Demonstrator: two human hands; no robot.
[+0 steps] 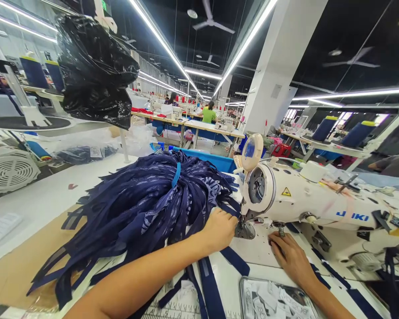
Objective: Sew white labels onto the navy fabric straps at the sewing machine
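A white sewing machine (319, 199) stands at the right, its round end cover swung open. My left hand (220, 228) is closed beside the needle area, over the edge of navy fabric strips; what its fingers hold is hidden. On the machine bed, my right hand (291, 257) rests below the arm, near a small metal knob, fingers partly spread and nothing visible in them. A large bundle of navy strips (129, 199), tied with a blue band (176, 175), lies left of the machine. One navy strip (235, 260) lies below my left hand.
A metal tray (242, 297) of white labels sits at the front, beside a printed ruler (176, 310). Brown cardboard (23, 274) lies at the left. A black plastic bag (96, 66) hangs upper left. A person in green (209, 114) sits farther back.
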